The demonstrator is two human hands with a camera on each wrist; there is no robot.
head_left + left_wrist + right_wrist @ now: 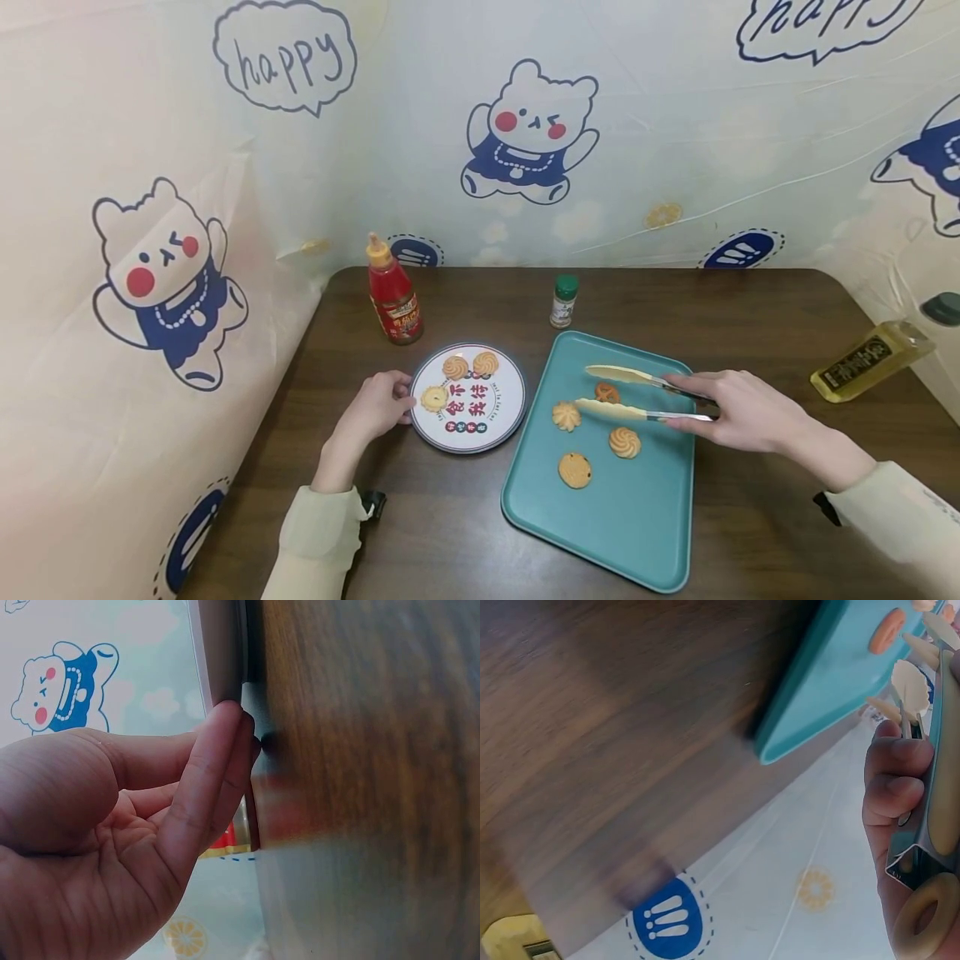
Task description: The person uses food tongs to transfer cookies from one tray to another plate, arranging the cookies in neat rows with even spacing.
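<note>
In the head view my left hand (380, 403) is at the left edge of a round white plate (498, 417), thumb and fingertips pinching its rim. Two swirl cookies (486, 363) and a pale round cookie (434, 399) lie on the plate. My right hand (738, 408) grips food tongs (663, 415) with cream tips, reaching over a teal tray (637, 525). The tong arms stand apart, with a pretzel-shaped cookie (607, 392) between them. Near the lower tip sits a flower-shaped cookie (566, 416). A swirl cookie (625, 442) and a flat round cookie (575, 471) lie closer to me.
Behind the plate stands a red sauce bottle (396, 304) with a yellow cap. A small green-capped seasoning jar (564, 302) is beyond the tray's far edge. To the right is an oil bottle (870, 358). A printed cloth (420, 100) borders the brown table (442, 517).
</note>
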